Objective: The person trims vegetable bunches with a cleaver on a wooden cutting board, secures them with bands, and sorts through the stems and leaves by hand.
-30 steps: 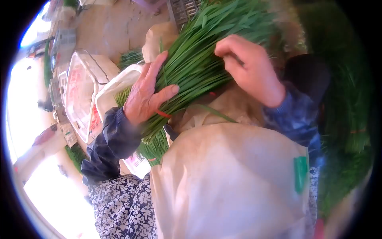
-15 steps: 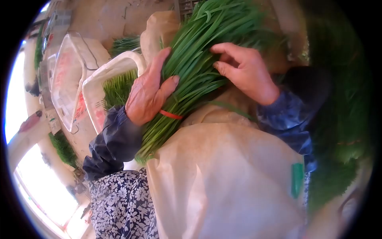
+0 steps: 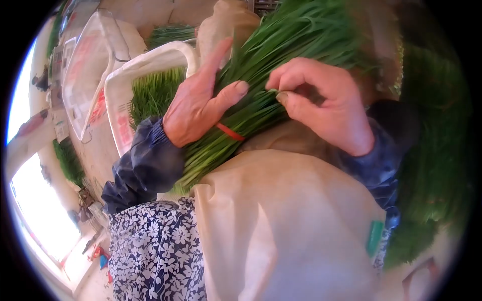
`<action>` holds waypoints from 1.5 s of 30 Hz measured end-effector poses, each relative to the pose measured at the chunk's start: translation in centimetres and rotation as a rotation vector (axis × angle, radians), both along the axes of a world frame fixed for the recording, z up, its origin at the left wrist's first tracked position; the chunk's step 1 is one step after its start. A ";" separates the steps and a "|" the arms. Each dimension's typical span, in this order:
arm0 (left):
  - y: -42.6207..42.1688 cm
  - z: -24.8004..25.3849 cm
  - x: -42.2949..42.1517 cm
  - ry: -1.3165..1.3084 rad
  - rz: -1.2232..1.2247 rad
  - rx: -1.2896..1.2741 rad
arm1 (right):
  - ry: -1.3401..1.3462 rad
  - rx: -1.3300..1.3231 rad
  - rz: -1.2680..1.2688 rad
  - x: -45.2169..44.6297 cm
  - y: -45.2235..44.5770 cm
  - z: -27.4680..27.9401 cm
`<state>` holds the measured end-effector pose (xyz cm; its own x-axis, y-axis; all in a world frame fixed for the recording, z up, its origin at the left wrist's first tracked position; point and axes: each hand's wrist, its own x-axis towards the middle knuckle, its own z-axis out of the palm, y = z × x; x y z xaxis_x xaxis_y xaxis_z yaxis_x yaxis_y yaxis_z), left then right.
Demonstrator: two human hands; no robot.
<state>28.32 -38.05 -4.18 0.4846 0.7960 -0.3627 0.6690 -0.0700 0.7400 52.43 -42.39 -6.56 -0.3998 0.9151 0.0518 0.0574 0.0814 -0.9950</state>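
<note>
Bunch (image 3: 253, 103): already banded; at apron's (image 3: 291, 210) upper edge, leaf ends (image 3: 321, 27) loose
Left hand (image 3: 201, 108): open against bunch
Right hand (image 3: 331, 103): pinching, apparently leaf (image 3: 273, 91)

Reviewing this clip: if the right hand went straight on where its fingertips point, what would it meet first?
Most likely the bundle of green leaves, right at the fingertips of the right hand; the left hand lies beyond, though depth is unclear.

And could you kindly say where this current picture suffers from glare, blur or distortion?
Head view, left: white glare; head view, right: greenery dark and blurred; head view, top: the green bundle blurs toward its leafy end; head view, rim: fisheye curving and black corners.
</note>
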 end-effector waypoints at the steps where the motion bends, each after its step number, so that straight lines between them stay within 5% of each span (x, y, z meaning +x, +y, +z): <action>1: -0.2 0.3 -0.3 -0.028 0.051 -0.071 | 0.002 0.001 0.002 -0.3 0.1 -0.3; 3: -0.8 1.0 -1.2 0.012 -0.037 -0.028 | 0.362 -0.149 0.060 -1.3 0.2 -1.0; 6: -2.3 0.6 -2.1 0.049 -0.182 0.150 | 0.480 -0.305 0.170 -2.5 0.5 -0.7; 9: -2.7 0.1 -2.8 0.014 -0.200 0.005 | 0.493 0.143 0.285 -6.0 -0.2 1.4; 11: -2.0 0.0 -3.4 -0.074 -0.169 -0.179 | 0.464 0.158 0.368 -6.5 -0.2 2.5; 14: -2.2 1.1 -2.5 0.066 -0.263 0.033 | 0.521 0.391 0.125 -3.1 1.0 3.8; 17: -2.7 2.5 -2.1 0.145 -0.253 0.195 | 0.201 0.225 -0.565 3.5 0.0 3.2; 19: -2.6 2.7 -3.4 0.200 -0.267 0.248 | -0.802 0.254 -0.794 7.2 -0.1 0.5; 20: -2.6 3.0 -3.4 0.246 -0.259 0.234 | -1.139 0.570 -0.777 7.8 0.2 -0.2; 26: -2.8 1.2 -4.5 0.249 -0.265 0.282 | -0.342 0.580 -0.387 -1.1 0.7 -0.3; 33: -2.4 0.9 -6.0 0.248 -0.206 0.187 | -0.401 0.890 -0.008 -8.6 1.9 -3.4; 45: -2.3 0.3 -10.1 0.086 -0.104 0.005 | -0.338 1.039 -0.006 -10.3 2.7 -2.4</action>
